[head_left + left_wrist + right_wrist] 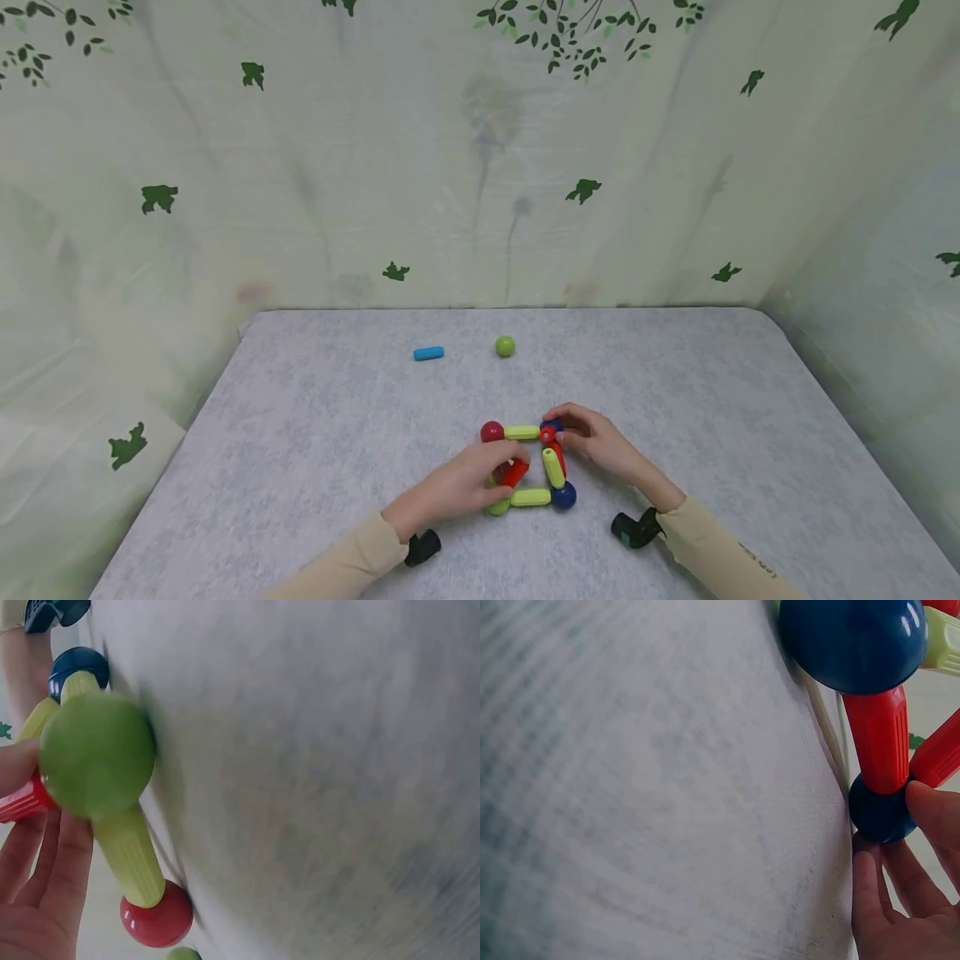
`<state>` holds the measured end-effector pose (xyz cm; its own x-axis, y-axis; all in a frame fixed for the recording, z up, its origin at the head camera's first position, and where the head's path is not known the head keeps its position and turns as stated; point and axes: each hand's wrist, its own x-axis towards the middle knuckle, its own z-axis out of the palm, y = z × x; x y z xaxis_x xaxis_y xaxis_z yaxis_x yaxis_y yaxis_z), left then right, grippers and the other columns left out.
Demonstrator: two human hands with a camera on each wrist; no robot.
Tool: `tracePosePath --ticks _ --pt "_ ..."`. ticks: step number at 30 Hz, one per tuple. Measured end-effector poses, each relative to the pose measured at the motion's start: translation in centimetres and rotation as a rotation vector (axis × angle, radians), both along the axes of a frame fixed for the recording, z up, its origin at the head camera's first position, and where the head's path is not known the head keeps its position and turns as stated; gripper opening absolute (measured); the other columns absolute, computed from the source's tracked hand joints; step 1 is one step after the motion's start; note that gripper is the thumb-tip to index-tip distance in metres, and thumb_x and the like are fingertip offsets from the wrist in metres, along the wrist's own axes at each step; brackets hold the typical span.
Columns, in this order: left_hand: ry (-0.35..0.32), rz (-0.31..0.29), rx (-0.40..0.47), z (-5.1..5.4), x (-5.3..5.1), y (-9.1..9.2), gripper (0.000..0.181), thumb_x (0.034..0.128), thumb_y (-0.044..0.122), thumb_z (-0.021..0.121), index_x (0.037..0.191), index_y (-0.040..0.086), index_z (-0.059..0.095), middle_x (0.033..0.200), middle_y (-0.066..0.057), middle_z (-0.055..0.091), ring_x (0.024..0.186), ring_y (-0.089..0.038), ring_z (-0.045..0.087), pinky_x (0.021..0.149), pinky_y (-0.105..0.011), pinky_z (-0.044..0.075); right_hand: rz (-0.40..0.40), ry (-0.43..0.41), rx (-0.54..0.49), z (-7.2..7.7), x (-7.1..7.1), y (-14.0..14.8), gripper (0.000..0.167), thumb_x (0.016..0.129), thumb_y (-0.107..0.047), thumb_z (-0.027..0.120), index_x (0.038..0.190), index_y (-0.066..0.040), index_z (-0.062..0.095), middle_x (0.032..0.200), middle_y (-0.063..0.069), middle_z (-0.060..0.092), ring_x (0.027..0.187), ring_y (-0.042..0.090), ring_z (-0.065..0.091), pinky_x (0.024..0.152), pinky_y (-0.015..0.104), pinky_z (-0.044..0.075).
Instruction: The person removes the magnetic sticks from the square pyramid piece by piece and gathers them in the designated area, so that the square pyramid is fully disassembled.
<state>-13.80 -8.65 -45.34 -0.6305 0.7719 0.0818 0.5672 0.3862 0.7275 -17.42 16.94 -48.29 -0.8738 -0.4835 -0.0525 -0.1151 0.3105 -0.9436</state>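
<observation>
My left hand [476,479] pinches a short red rod [514,473] at the green ball [97,754] of a four-sided frame of balls and rods. A yellow-green rod [129,851] joins that ball to the red ball [492,431]. At the far right corner, the fingers and thumb of my right hand [596,442] grip a blue ball [883,810]. One red rod [877,742] links it to the near blue ball [563,496]; another red rod [939,754] rises from it. A yellow-green rod [553,468] slants up from the near blue ball.
Farther back on the grey table [337,400] lie a blue rod [428,353] and a loose green ball [505,346]. A pale leaf-patterned curtain [450,167] hangs behind the table's far edge.
</observation>
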Motion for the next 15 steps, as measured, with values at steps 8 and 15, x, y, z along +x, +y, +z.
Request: tracePosePath --ticks 8,15 --pt "0.277 -0.029 0.084 -0.4 0.3 0.3 0.027 0.0883 -0.004 0.063 0.113 0.006 0.06 0.111 0.001 0.059 0.101 -0.009 0.055 0.089 -0.02 0.045 0.012 0.002 -0.003 0.0 0.1 0.0 0.027 0.096 -0.004 0.055 0.123 -0.004 0.057 0.116 0.009 0.059 0.104 0.024 0.057 0.086 0.029 0.047" --pt "0.159 0.13 0.058 0.8 -1.4 -1.4 0.043 0.0876 -0.006 0.063 0.127 0.007 0.055 0.12 -0.001 0.059 0.104 -0.011 0.057 0.089 -0.027 0.048 0.011 -0.006 0.002 0.0 0.2 -0.1 0.027 0.096 -0.004 0.056 0.123 -0.005 0.058 0.115 0.009 0.06 0.104 0.023 0.057 0.086 0.03 0.047"
